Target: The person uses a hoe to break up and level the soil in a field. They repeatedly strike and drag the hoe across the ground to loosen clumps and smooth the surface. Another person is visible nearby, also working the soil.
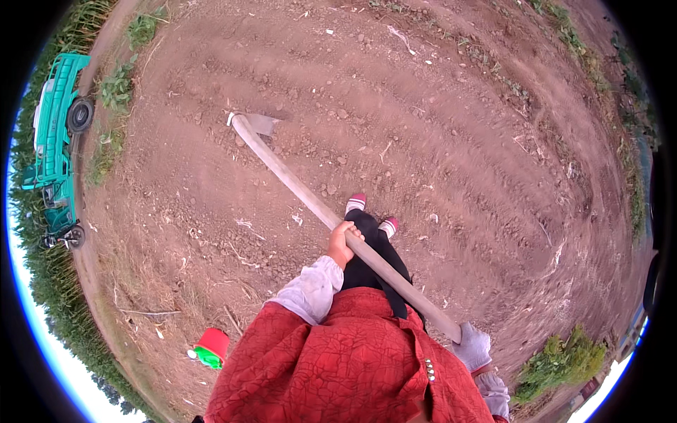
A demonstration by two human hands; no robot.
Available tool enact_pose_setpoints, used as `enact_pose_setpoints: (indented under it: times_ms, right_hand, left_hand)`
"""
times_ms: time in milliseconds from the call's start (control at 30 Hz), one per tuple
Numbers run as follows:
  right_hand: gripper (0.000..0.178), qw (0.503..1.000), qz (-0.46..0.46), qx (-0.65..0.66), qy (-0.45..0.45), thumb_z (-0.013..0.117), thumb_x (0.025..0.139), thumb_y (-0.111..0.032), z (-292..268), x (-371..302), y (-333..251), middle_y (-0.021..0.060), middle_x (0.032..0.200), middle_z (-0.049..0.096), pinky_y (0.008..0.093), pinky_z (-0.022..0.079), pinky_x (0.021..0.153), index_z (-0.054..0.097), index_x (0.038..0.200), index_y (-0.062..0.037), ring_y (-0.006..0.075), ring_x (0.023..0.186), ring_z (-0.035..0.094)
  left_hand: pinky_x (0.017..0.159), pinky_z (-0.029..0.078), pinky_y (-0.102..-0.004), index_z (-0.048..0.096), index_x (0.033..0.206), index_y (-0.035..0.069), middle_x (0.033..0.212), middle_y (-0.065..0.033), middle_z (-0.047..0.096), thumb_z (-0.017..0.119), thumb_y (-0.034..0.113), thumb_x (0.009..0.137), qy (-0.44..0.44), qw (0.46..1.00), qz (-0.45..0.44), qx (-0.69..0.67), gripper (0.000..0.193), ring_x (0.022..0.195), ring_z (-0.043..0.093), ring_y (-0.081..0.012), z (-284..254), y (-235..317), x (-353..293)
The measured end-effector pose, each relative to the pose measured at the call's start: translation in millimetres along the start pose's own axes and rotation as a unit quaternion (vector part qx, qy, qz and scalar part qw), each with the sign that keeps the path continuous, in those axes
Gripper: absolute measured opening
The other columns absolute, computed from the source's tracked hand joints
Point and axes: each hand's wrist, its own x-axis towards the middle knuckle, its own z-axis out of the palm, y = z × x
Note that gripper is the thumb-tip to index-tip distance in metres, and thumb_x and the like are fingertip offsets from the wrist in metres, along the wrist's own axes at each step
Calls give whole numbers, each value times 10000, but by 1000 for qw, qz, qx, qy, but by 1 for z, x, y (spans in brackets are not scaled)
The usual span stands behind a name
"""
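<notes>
A hoe [300, 190] with a long wooden handle slants across the view from upper left to lower right. Its flat metal blade [262, 125] is at the far end, over the brown soil beyond my feet. My left hand [345, 240], bare, is wrapped round the middle of the handle. Near the handle's butt end, my right hand [472, 347] in a pale glove grips it beside my right hip. Whether the blade touches the ground I cannot tell.
Tilled soil [437, 141] with clods and dry stalks surrounds my feet. A red bucket [214, 342] with something green lies at lower left. A green three-wheeled truck [58, 141] stands on the far left by tall crops. A leafy bush [560, 363] grows at lower right.
</notes>
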Motion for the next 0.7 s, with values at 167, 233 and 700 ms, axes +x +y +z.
enact_pose_setpoints:
  times_ms: [167,233,700]
  right_hand:
    - [213,1000,-2,-22,5,603,569,-146,-13,-22,0,110,627,538,391,429,491,473,719,-69,296,562,545]
    - [215,1000,2,-14,2,607,569,-150,-14,-20,-9,109,627,541,389,430,492,478,721,-70,297,566,545]
    - [239,999,-27,0,-33,578,657,-250,-33,78,-65,126,679,560,405,441,517,482,786,-73,293,596,568]
  left_hand:
    - [526,395,-342,446,630,73,566,-33,414,560,70,664,16,1000,-21,-12,119,506,437,-182,-3,-13,-25]
    - [518,395,-345,445,630,74,566,-34,413,561,68,659,18,1000,-7,-4,119,505,435,-181,5,1,-23]
    - [505,392,-320,393,580,101,524,-20,401,534,89,681,7,994,101,50,174,490,423,-150,34,111,33]
